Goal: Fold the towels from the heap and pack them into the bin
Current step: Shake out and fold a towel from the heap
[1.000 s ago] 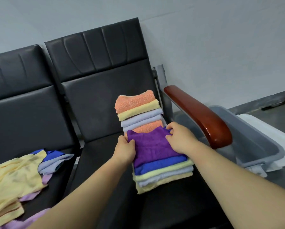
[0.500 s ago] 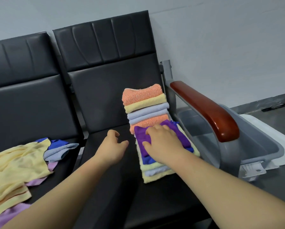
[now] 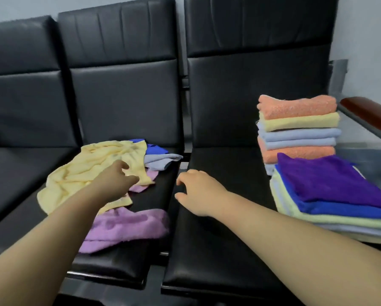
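Note:
A loose heap of towels lies on the middle black seat: a crumpled yellow towel (image 3: 90,171) on top, a lilac towel (image 3: 127,228) in front, blue and grey-blue ones (image 3: 160,160) behind. My left hand (image 3: 116,180) rests over the yellow towel, fingers apart, holding nothing. My right hand (image 3: 196,193) hovers open over the gap between the seats. On the right seat stand two stacks of folded towels: a near one topped by a purple towel (image 3: 330,180) and a far one topped by an orange towel (image 3: 295,106). The bin is out of view.
A row of black padded chairs (image 3: 229,107) runs along a pale wall. A red-brown wooden armrest (image 3: 370,113) on a grey metal frame stands at the far right, beside the folded stacks.
Both hands have left the purple towel on the near stack and swung left toward the heap. The view has turned left, so the grey bin has gone out of frame.

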Demonstrator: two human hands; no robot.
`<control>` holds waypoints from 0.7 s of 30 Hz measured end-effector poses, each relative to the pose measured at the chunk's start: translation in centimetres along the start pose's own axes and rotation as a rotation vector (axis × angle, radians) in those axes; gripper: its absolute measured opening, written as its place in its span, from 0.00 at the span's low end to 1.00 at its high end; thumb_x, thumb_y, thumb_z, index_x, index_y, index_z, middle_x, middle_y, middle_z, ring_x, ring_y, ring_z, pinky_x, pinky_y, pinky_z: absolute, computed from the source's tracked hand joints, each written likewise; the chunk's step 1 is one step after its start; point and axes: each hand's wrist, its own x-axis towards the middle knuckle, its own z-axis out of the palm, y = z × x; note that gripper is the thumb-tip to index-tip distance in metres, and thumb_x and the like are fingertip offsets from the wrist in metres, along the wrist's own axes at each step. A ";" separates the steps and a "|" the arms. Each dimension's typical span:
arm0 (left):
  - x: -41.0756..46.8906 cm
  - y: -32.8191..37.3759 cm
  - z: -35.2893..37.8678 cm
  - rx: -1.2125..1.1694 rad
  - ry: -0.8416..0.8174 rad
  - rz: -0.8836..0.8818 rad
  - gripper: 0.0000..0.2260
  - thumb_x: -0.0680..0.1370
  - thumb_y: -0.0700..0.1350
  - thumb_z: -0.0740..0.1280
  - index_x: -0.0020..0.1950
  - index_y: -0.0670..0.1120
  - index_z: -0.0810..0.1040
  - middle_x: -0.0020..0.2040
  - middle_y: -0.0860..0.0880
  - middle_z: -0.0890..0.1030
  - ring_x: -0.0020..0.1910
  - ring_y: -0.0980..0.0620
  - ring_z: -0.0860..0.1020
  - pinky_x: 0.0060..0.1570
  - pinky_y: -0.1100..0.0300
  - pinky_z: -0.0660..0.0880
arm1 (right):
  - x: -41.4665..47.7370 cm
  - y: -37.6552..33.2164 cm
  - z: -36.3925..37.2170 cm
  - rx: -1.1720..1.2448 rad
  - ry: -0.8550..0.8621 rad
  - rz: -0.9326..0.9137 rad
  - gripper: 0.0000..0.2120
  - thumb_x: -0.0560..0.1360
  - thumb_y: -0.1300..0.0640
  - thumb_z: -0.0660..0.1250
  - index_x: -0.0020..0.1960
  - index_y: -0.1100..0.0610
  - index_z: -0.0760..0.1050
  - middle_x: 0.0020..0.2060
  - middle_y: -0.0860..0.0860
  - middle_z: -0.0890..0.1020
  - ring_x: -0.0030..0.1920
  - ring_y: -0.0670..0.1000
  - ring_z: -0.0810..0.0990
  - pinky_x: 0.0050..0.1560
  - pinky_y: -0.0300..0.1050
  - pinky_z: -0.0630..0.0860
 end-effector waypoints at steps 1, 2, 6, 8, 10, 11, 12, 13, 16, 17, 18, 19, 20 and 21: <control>0.5 -1.9 -1.0 0.039 0.023 -0.006 0.22 0.78 0.51 0.71 0.69 0.47 0.70 0.59 0.45 0.79 0.48 0.45 0.80 0.50 0.49 0.78 | 1.4 -1.3 0.8 0.008 -0.024 -0.012 0.18 0.81 0.46 0.65 0.69 0.50 0.74 0.66 0.51 0.75 0.66 0.56 0.73 0.64 0.52 0.74; 1.0 -3.9 -1.9 0.076 0.021 -0.022 0.24 0.77 0.53 0.72 0.70 0.47 0.70 0.61 0.46 0.78 0.49 0.47 0.78 0.50 0.51 0.76 | 3.1 -2.8 1.7 0.015 -0.048 -0.026 0.18 0.81 0.46 0.65 0.69 0.50 0.74 0.66 0.51 0.75 0.65 0.56 0.74 0.63 0.52 0.74; 3.2 -8.0 -3.9 0.121 0.011 -0.032 0.26 0.76 0.54 0.73 0.71 0.49 0.71 0.67 0.45 0.77 0.52 0.48 0.75 0.51 0.54 0.73 | 7.7 -6.3 4.5 0.047 -0.077 -0.022 0.16 0.80 0.48 0.65 0.66 0.52 0.75 0.67 0.51 0.74 0.63 0.56 0.76 0.58 0.50 0.75; 4.1 -9.9 -4.3 0.122 0.019 -0.037 0.26 0.76 0.53 0.73 0.72 0.50 0.71 0.67 0.46 0.77 0.50 0.49 0.76 0.52 0.54 0.74 | 10.4 -8.2 5.8 0.069 -0.072 0.003 0.18 0.81 0.48 0.65 0.68 0.52 0.74 0.69 0.51 0.74 0.64 0.56 0.76 0.59 0.50 0.75; 4.7 -10.6 -3.7 0.144 -0.006 -0.022 0.26 0.76 0.54 0.73 0.71 0.51 0.71 0.65 0.47 0.77 0.49 0.50 0.76 0.51 0.54 0.75 | 12.3 -8.9 6.3 0.078 -0.056 0.054 0.20 0.80 0.47 0.65 0.69 0.53 0.73 0.69 0.52 0.73 0.65 0.58 0.76 0.60 0.53 0.76; 5.3 -11.6 -3.8 0.139 -0.012 -0.026 0.25 0.75 0.55 0.73 0.70 0.52 0.72 0.63 0.48 0.77 0.48 0.51 0.77 0.50 0.55 0.76 | 13.8 -9.7 7.0 0.062 -0.059 0.062 0.20 0.80 0.47 0.66 0.69 0.53 0.72 0.69 0.53 0.73 0.65 0.58 0.75 0.61 0.54 0.76; 5.6 -11.7 -3.6 0.136 -0.017 -0.016 0.24 0.75 0.55 0.74 0.68 0.53 0.72 0.61 0.50 0.77 0.47 0.52 0.77 0.47 0.55 0.76 | 14.3 -9.8 7.2 0.056 -0.054 0.078 0.20 0.80 0.48 0.65 0.69 0.53 0.73 0.68 0.54 0.73 0.65 0.59 0.75 0.61 0.54 0.76; 6.0 -12.1 -3.5 0.137 -0.019 -0.013 0.22 0.74 0.56 0.74 0.65 0.54 0.73 0.59 0.51 0.77 0.46 0.54 0.77 0.44 0.57 0.75 | 14.9 -10.2 7.6 0.064 -0.055 0.081 0.19 0.79 0.49 0.65 0.68 0.53 0.73 0.67 0.53 0.73 0.65 0.58 0.75 0.62 0.53 0.76; 7.5 -13.1 -3.4 0.165 0.015 -0.012 0.12 0.76 0.54 0.72 0.57 0.53 0.76 0.52 0.52 0.77 0.43 0.55 0.74 0.38 0.59 0.70 | 15.8 -11.4 9.2 0.102 -0.094 0.043 0.13 0.77 0.49 0.65 0.61 0.50 0.77 0.60 0.50 0.75 0.61 0.55 0.77 0.59 0.50 0.76; 7.9 -13.3 -3.4 0.171 0.039 -0.001 0.08 0.77 0.53 0.71 0.55 0.53 0.78 0.50 0.52 0.78 0.42 0.55 0.74 0.38 0.59 0.70 | 15.8 -11.5 9.9 0.106 -0.112 0.031 0.12 0.76 0.48 0.66 0.59 0.49 0.77 0.57 0.49 0.75 0.59 0.54 0.77 0.58 0.49 0.76; 8.1 -13.5 -3.3 0.169 0.058 0.011 0.06 0.78 0.51 0.69 0.53 0.52 0.79 0.48 0.52 0.79 0.41 0.55 0.74 0.38 0.59 0.70 | 15.8 -11.6 10.4 0.117 -0.126 0.029 0.13 0.75 0.47 0.67 0.58 0.49 0.76 0.55 0.48 0.76 0.57 0.54 0.77 0.57 0.49 0.77; 8.3 -13.5 -3.4 0.162 0.071 0.021 0.04 0.79 0.50 0.68 0.52 0.51 0.80 0.47 0.52 0.80 0.41 0.55 0.74 0.39 0.59 0.70 | 16.0 -11.6 10.8 0.137 -0.132 0.035 0.15 0.74 0.46 0.68 0.58 0.49 0.75 0.55 0.47 0.76 0.55 0.53 0.77 0.58 0.51 0.78; 8.4 -13.6 -3.5 0.153 0.073 0.024 0.04 0.80 0.49 0.67 0.51 0.50 0.80 0.46 0.52 0.80 0.40 0.55 0.75 0.40 0.58 0.72 | 16.1 -11.7 11.1 0.169 -0.137 0.042 0.19 0.73 0.44 0.70 0.61 0.48 0.73 0.56 0.47 0.76 0.55 0.53 0.78 0.58 0.52 0.78; 8.5 -13.4 -3.5 0.145 0.070 0.028 0.04 0.81 0.48 0.66 0.51 0.49 0.80 0.44 0.52 0.80 0.40 0.55 0.75 0.41 0.58 0.73 | 16.3 -11.6 11.2 0.201 -0.135 0.052 0.24 0.72 0.43 0.71 0.65 0.47 0.71 0.58 0.47 0.76 0.56 0.53 0.78 0.60 0.53 0.78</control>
